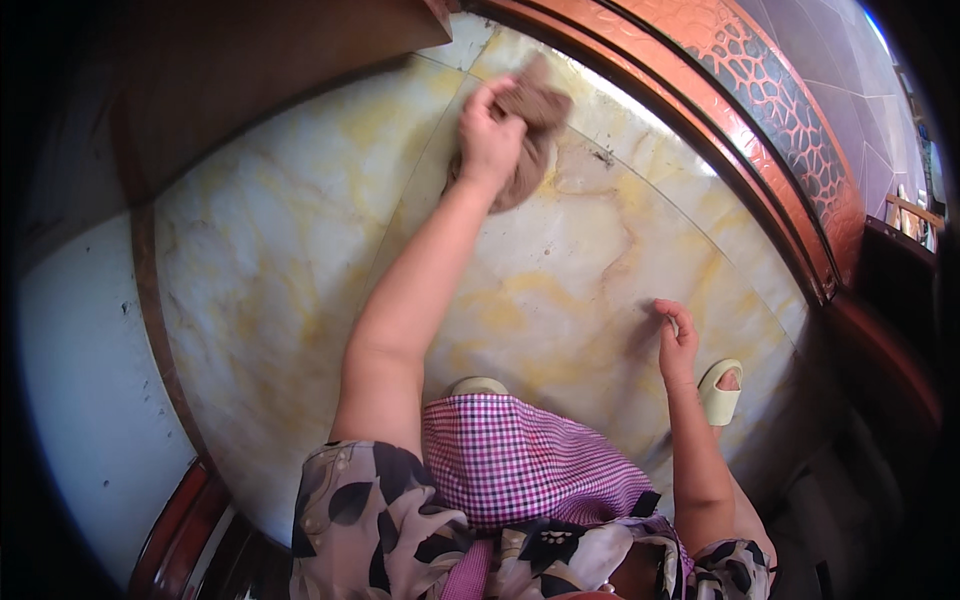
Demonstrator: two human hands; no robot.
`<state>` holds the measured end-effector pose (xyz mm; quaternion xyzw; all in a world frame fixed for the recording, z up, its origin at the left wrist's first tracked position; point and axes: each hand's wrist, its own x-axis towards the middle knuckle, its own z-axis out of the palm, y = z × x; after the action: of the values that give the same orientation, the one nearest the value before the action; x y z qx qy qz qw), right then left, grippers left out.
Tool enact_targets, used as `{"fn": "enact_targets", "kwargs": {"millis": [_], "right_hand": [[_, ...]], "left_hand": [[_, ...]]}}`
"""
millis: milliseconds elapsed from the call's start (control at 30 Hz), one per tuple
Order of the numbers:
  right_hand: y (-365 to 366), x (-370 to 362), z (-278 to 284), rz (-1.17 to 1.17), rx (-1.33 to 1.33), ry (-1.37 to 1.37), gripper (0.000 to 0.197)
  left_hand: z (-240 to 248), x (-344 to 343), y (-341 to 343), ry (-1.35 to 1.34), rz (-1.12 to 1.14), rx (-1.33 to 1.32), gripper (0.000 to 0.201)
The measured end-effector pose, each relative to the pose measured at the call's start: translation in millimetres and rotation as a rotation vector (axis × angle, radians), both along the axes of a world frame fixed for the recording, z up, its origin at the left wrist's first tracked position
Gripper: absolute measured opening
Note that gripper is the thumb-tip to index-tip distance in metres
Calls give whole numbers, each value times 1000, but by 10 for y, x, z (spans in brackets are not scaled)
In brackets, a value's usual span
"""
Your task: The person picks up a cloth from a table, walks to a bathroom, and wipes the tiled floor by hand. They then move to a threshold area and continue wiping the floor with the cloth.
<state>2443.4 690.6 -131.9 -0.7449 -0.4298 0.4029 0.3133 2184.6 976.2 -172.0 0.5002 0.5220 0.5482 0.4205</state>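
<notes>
My left hand (490,138) reaches far forward and grips a brown cloth (535,110). The bunched cloth lies against the marbled tile floor (300,240), spreading out on both sides of my fingers. Dark specks of dirt (603,155) lie on the tiles just right of the cloth. My right hand (678,338) hangs beside my right slipper (720,393), its fingers loosely bent with nothing visible in them.
A copper-coloured patterned panel (740,90) with a raised lower edge curves along the far right. Dark furniture (250,60) overhangs the upper left. A dark red wooden piece (180,520) stands at lower left. My checked apron (520,455) covers my knees, over another pale slipper (480,385).
</notes>
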Motion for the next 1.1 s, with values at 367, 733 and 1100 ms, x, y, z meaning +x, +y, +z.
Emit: {"fn": "enact_targets", "kwargs": {"millis": [367,733,1100], "right_hand": [[135,-44,54,-124,-14,-3,24],[207,-168,145,-72,15,-36,23],[1051,-713,781,-50,231,644,68]], "left_hand": [[-137,409,1006,710,163,-231,53],[62,1026,-364,448,-1129,-234,36],[1373,543,-442,-333,-806,-402,39]]}}
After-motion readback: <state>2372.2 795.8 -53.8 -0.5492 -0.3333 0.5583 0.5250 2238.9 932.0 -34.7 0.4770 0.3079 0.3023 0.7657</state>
